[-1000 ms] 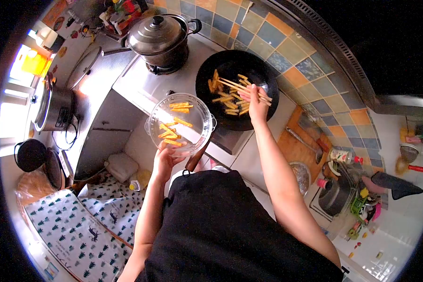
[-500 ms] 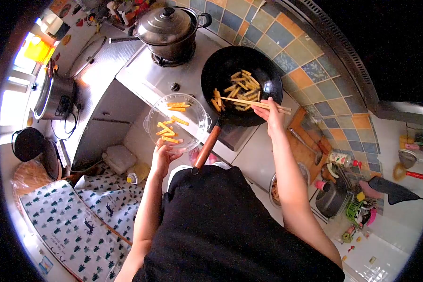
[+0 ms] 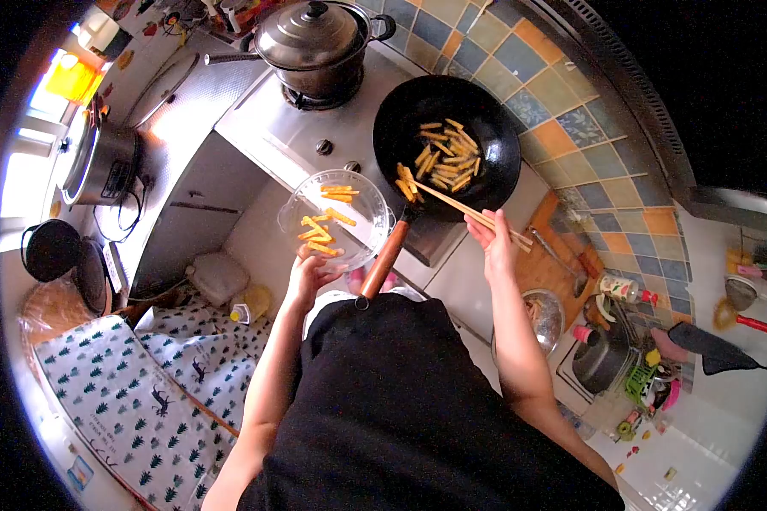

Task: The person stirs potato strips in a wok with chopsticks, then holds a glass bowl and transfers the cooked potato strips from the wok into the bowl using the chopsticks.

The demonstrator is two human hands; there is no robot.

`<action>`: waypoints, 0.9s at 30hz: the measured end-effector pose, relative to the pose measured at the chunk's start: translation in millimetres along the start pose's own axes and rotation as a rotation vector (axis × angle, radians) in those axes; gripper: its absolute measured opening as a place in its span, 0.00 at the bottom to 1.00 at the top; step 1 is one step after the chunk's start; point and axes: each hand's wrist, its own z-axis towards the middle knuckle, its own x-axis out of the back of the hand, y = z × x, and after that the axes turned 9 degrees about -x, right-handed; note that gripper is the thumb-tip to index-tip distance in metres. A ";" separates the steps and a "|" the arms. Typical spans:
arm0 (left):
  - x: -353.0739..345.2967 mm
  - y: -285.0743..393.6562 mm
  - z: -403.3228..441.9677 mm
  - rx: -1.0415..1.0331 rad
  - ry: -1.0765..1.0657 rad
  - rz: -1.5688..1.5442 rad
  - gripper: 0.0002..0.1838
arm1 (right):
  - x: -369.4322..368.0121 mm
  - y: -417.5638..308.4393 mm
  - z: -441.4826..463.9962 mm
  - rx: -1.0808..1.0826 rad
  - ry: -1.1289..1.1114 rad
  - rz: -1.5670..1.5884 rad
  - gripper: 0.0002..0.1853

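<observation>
In the head view my left hand (image 3: pixel 314 274) grips the lower rim of a clear bowl (image 3: pixel 368 223), which holds several golden fries (image 3: pixel 339 216). My right hand (image 3: pixel 499 243) is closed around a pair of wooden chopsticks (image 3: pixel 458 205). Their tips touch or lie very near a few fries (image 3: pixel 406 181) on the left wall of a black wok (image 3: pixel 397 128). More fries (image 3: pixel 457 157) lie in the middle of the wok. Its wooden handle (image 3: pixel 383 260) points toward my body, between my two hands.
A lidded steel pot (image 3: pixel 307 43) stands on the stove (image 3: pixel 273 111) left of the wok. Tiled wall (image 3: pixel 562 128) rises behind it. To the right are a cutting board (image 3: pixel 544 247) with a ladle, a metal bowl (image 3: pixel 544 317) and a sink (image 3: pixel 601 362).
The chopsticks slant more steeply, with my right hand lower relative to the wok. Fries in the wok's middle lie a little differently. My left hand still holds the bowl; the whole view has shifted slightly.
</observation>
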 end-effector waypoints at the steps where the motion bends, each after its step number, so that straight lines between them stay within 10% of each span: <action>1: 0.9 -2.0 1.6 0.004 0.005 -0.011 0.22 | 1.1 2.0 0.2 0.006 -0.002 -0.006 0.24; 27: 1.1 -8.8 10.2 -0.001 -0.027 -0.028 0.21 | -3.3 2.0 -6.1 0.012 0.030 0.020 0.20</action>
